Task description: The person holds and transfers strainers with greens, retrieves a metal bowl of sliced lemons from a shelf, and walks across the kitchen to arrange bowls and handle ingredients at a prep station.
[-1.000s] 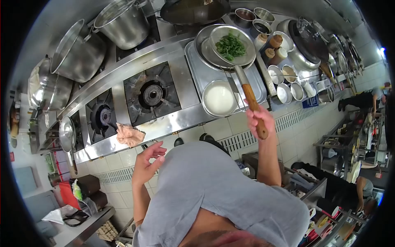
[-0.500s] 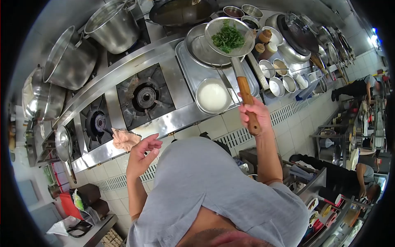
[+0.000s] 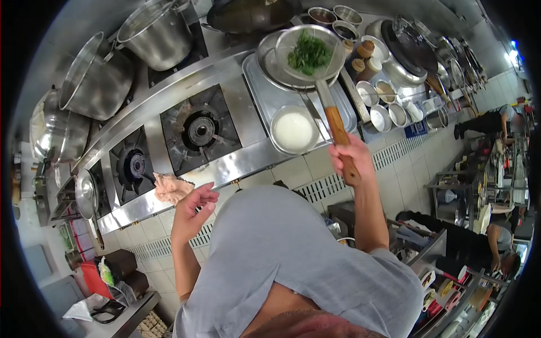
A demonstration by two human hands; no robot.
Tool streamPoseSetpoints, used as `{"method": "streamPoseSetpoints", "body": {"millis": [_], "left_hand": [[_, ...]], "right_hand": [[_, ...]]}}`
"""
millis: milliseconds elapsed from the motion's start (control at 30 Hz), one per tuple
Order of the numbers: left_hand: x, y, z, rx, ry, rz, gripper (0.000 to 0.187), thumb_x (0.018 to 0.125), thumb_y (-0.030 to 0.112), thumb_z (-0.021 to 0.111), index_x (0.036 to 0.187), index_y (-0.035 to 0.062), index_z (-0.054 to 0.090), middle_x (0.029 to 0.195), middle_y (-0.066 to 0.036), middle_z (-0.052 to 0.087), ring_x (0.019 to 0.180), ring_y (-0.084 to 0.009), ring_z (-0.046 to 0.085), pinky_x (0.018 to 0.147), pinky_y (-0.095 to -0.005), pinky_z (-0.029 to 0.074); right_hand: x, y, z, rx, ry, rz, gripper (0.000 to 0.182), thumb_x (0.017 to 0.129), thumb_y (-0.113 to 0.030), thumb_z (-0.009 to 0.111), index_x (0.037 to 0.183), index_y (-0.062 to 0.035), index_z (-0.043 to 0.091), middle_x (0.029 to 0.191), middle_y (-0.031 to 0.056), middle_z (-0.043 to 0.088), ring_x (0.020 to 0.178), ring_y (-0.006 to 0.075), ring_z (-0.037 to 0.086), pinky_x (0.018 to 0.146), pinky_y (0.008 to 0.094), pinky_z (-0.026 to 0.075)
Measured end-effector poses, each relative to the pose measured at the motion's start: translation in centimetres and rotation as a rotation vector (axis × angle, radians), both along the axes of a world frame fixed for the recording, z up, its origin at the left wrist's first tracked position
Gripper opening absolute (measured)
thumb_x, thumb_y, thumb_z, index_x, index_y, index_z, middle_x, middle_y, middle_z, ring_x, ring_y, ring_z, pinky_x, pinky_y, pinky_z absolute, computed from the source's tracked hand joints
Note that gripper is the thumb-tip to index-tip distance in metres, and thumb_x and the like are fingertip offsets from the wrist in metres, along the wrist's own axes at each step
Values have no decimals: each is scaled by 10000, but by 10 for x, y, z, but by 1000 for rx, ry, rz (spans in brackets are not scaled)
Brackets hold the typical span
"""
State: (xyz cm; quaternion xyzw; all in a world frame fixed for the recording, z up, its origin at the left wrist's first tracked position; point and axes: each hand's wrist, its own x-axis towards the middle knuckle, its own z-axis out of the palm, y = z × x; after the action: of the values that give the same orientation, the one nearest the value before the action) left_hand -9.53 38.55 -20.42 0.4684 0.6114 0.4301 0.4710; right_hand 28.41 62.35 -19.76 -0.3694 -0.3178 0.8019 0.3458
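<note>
My right hand [image 3: 352,158] is closed around the wooden handle [image 3: 338,127] of a round strainer [image 3: 337,56]. Chopped green leaves [image 3: 310,52] lie in its mesh, over a metal bowl [image 3: 266,58] on a steel tray [image 3: 252,79]. On the tray's near end stands a bowl of white liquid [image 3: 292,129], with a metal utensil [image 3: 313,110] beside it. My left hand [image 3: 195,209] holds nothing, its fingers apart, near a crumpled pinkish cloth [image 3: 171,189] on the stove's front edge.
Bare burners [image 3: 201,130] fill the stove's middle. Large steel pots [image 3: 160,42] and a dark wok [image 3: 248,16] stand behind. Sauce bottles [image 3: 369,69] and small bowls [image 3: 380,119] are at the right. Two other people [image 3: 479,239] are at far right.
The leaves have shifted in the strainer and sit more heaped. The strainer has moved slightly to the left, still in my right hand. My left hand has moved only slightly.
</note>
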Motion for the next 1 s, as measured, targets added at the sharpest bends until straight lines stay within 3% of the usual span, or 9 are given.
{"method": "streamPoseSetpoints", "body": {"millis": [100, 233, 367, 500, 533, 667, 800, 933, 1000], "left_hand": [[-2, -3, 1, 3, -33, 28, 462, 971, 127, 665, 1401, -12, 566, 1137, -98, 715, 1033, -166, 679, 920, -318, 521], [-4, 1, -2, -16, -26, 27, 464, 972, 113, 650, 1409, -13, 558, 1148, -100, 712, 1038, -164, 678, 910, -307, 520], [-6, -10, -8, -9, -105, 46, 467, 976, 122, 658, 1411, -14, 556, 1143, -98, 712, 1028, -156, 671, 910, -307, 517], [-11, -2, -9, 3, -80, 62, 466, 981, 129, 656, 1413, -13, 553, 1143, -95, 712, 1027, -154, 668, 908, -311, 515], [-11, -7, -8, 10, -87, 63, 462, 985, 129, 653, 1413, -13, 552, 1142, -92, 711, 1027, -151, 664, 910, -311, 515], [-7, -7, -11, -47, -108, 61, 461, 989, 128, 647, 1418, -10, 548, 1150, -95, 708, 1034, -158, 663, 915, -312, 512], [-15, -1, -3, 10, -128, 49, 470, 987, 123, 653, 1424, -10, 543, 1162, -96, 706, 1036, -158, 662, 936, -309, 502], [-11, -3, -15, -26, -135, 42, 473, 988, 131, 661, 1425, -7, 543, 1168, -98, 706, 1051, -160, 662, 932, -308, 499], [-13, -2, -12, -13, -113, 14, 473, 991, 133, 659, 1430, -1, 542, 1168, -100, 705, 1056, -162, 661, 932, -311, 501]], "right_hand": [[10, -2, 4, -53, 169, 56, 511, 869, -112, 654, 1350, -7, 514, 853, 74, 600, 546, 126, 555, 431, 279, 427], [0, 10, -7, -47, 20, 6, 521, 877, -123, 661, 1357, 12, 511, 843, 71, 603, 555, 126, 555, 417, 274, 415], [-2, 20, -10, -72, 224, -13, 517, 883, -122, 668, 1353, 24, 511, 819, 71, 602, 556, 126, 568, 413, 259, 417], [6, 17, -7, -33, 112, 62, 516, 902, -114, 642, 1374, 34, 491, 829, 75, 604, 529, 127, 558, 397, 263, 414], [15, 14, 1, -54, 213, 103, 520, 904, -121, 637, 1377, 34, 486, 827, 71, 603, 535, 125, 558, 392, 262, 411], [-17, 18, -13, -46, 93, 7, 549, 892, -103, 630, 1398, 43, 474, 829, 87, 598, 513, 137, 565, 374, 266, 414], [16, 17, -3, -98, 289, 131, 521, 894, -113, 642, 1369, 41, 495, 840, 75, 598, 549, 128, 572, 426, 252, 430], [-9, 20, -18, -51, 101, -5, 555, 876, -51, 630, 1392, 63, 461, 843, 107, 587, 535, 147, 574, 437, 252, 451], [2, 25, -18, -69, 211, 40, 547, 879, -58, 634, 1389, 50, 467, 842, 100, 589, 535, 146, 572, 436, 255, 442]]}}
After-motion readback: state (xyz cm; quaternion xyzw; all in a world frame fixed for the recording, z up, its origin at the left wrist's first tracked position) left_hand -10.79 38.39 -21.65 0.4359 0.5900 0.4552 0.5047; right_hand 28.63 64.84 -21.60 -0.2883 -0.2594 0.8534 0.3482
